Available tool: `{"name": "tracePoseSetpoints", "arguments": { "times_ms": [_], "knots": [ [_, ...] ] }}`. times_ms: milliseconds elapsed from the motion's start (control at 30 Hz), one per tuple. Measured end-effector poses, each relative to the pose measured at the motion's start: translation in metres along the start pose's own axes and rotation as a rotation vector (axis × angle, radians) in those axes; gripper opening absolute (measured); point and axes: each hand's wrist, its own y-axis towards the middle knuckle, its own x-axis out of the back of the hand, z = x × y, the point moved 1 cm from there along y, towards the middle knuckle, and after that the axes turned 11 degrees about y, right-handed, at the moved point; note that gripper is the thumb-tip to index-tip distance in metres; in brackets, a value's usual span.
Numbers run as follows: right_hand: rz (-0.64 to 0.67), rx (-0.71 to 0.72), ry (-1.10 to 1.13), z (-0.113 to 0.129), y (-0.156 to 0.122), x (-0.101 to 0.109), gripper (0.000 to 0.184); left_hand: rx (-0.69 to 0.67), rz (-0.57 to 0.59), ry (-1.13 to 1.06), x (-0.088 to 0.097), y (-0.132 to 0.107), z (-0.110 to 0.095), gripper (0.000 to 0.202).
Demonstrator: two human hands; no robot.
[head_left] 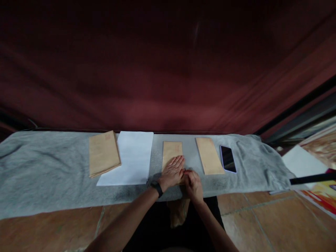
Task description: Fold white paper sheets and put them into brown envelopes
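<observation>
A brown paper envelope (170, 150) with small reddish print near its upper right lies in front of me on the grey cloth. My left hand (172, 172), with a dark band on the wrist, rests flat across the envelope's lower half, fingers stretched out. Beside it, my right hand (193, 183) is closed, its curled fingers at the envelope's lower right edge; the fingertips are partly hidden. A second brown envelope (210, 157) lies to the right, apart from both hands.
To the left, a stack of brown envelopes (103, 154) overlaps white paper sheets (132, 161). A phone (228, 158) with a purple edge lies at the right. Grey cloth (57, 175) covers the narrow table, with a dark red curtain-like surface (147, 87) behind it.
</observation>
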Motion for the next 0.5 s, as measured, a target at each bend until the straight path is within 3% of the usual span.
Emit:
{"name": "tracePoseSetpoints", "arguments": {
  "times_ms": [200,333,500],
  "knots": [
    [-0.001,-0.033,0.086,-0.005,0.005,0.003,0.033,-0.053,0.039,0.069,0.002,-0.027,-0.01,0.052],
    [0.128,0.011,0.076,-0.006,0.019,0.002,0.04,-0.088,0.065,0.111,0.002,-0.045,-0.017,0.051],
    [0.387,0.127,-0.118,-0.007,0.045,-0.008,0.046,-0.136,0.079,0.117,0.002,-0.066,-0.022,0.046]
  ]
}}
